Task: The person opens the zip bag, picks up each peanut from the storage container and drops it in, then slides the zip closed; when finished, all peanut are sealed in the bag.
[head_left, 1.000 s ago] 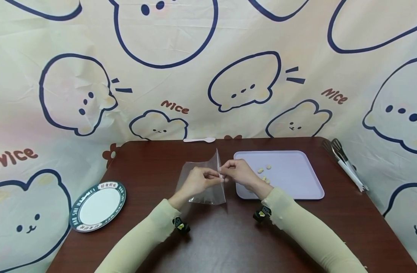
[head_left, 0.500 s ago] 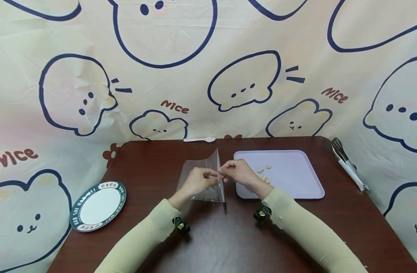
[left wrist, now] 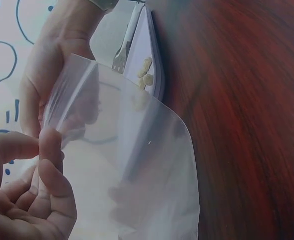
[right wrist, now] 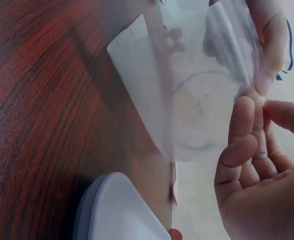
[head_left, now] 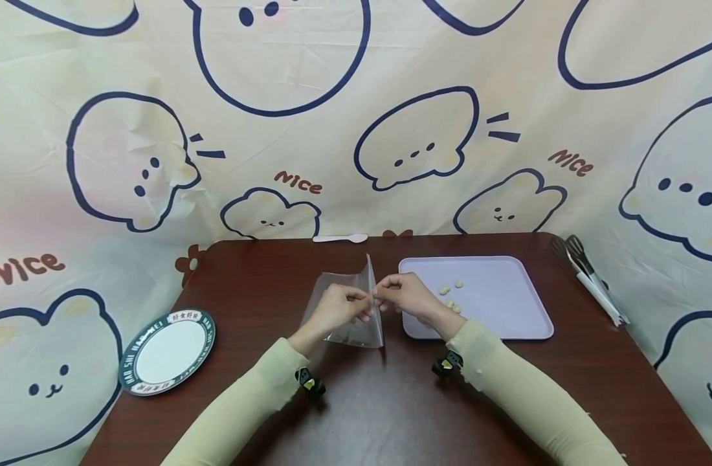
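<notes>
A clear plastic bag [head_left: 358,333] stands upright over the table between my two hands. My left hand [head_left: 337,307] pinches its edge from the left; in the left wrist view the thumb and index finger meet at the film. From the right, my right hand [head_left: 411,298] pinches the same edge, thumb against finger, as the right wrist view shows. The bag [right wrist: 147,90] hangs down past the fingers there, with the film bunched near the fingertips. Through the film [left wrist: 151,150] the background shows faintly, and I see nothing inside it.
Right of the bag lies a pale lilac tray [head_left: 501,298] with several small pale pieces [head_left: 445,291] near its left side. A round plate [head_left: 168,351] sits at the left edge, a white spoon [head_left: 347,239] at the back, white-handled utensils [head_left: 597,298] at the right edge.
The bag's upper edge has shifted slightly left, and the left hand's fingers have moved a little along the film. The right hand stays almost where it was.
</notes>
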